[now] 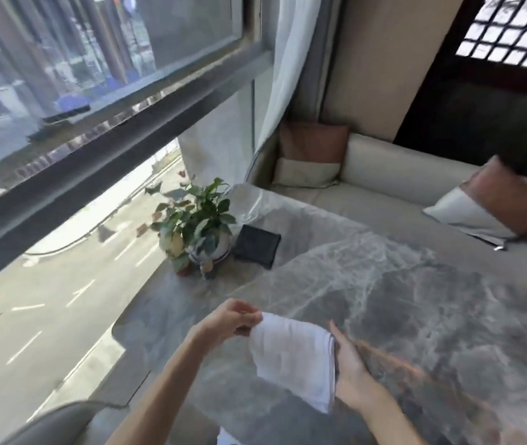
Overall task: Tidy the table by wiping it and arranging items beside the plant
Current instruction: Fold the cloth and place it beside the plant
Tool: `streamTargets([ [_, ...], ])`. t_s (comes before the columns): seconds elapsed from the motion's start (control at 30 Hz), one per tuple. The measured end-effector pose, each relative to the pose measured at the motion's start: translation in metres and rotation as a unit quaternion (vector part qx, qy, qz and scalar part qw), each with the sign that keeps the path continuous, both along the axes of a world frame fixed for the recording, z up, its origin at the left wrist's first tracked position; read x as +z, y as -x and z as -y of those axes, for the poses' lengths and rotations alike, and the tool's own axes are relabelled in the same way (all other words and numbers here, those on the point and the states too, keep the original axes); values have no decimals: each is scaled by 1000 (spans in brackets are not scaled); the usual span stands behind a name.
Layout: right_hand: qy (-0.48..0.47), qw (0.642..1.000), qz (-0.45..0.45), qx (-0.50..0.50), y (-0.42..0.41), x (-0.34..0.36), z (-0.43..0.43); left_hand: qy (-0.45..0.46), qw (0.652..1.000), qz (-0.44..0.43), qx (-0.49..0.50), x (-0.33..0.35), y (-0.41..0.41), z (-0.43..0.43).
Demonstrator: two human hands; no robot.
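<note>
Got the white cloth [291,358] up off the marble table [448,316] right now, held between both hands near my edge. My left hand [233,319] is pinching the top corner with fingers closed on it, and my right hand [350,369] is flat and open against the cloth's right side, fingers straight, pressing more than gripping. The cloth hangs folded, long axis running from the upper left corner down toward me and a bit right, with the bottom end drooping toward my lap.

Over by the window, the plant [196,213] sits in a round white pot [215,250] with a darker stripe, leaves spilling over the rim. There's a smaller pot or figure just beside it on the left, too blurry to tell. A dark folded square [257,246] lies flat just right of the pot, near touching.
</note>
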State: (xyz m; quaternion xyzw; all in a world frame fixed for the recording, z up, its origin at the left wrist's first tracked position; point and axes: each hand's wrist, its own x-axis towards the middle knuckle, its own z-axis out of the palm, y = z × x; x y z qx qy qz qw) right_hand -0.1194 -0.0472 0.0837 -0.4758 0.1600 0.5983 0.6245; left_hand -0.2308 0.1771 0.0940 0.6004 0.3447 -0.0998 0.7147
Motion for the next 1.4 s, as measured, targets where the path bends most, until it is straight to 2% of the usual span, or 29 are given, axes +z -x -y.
streamTargets([
  [0.07,-44,999,-18,-9,-4,1,-19,-33,999,2,-34,-6,-10,-32],
  [0.2,6,996,87,9,-21,-17,-68,-140,985,-10,-95,-12,-32,-90],
  [0.43,13,982,172,82,-56,-38,-126,-197,964,-42,-175,-3,-92,-147],
  [0.5,41,962,243,119,-70,-41,-141,-206,958,-47,-195,4,-113,-158],
  [0.6,67,912,363,180,-101,-40,-162,-222,944,-35,-243,17,-147,-176],
  [0.67,59,894,402,187,-129,-39,-174,-224,936,-20,-272,22,-172,-189],
  [0.73,23,902,393,175,-160,-39,-183,-218,929,-18,-298,23,-196,-203],
  [0.87,-14,917,326,229,-219,-48,-197,-212,927,-28,-310,14,-233,-225],
  [0.93,-7,927,298,230,-240,-63,-208,-222,924,-41,-310,6,-246,-233],
  [1.0,27,919,309,244,-255,-74,-224,-259,913,-52,-312,-3,-260,-240],
  [1.1,76,879,393,259,-269,-82,-248,-355,871,-38,-336,-14,-278,-251],
  [1.23,140,793,565,179,-271,-88,-270,-462,820,-4,-339,-27,-286,-266],
  [1.3,158,735,647,124,-257,-98,-273,-519,773,0,-364,-37,-281,-267],
  [1.4,181,642,737,109,-216,-128,-270,-598,668,-59,-439,-64,-267,-251],
])
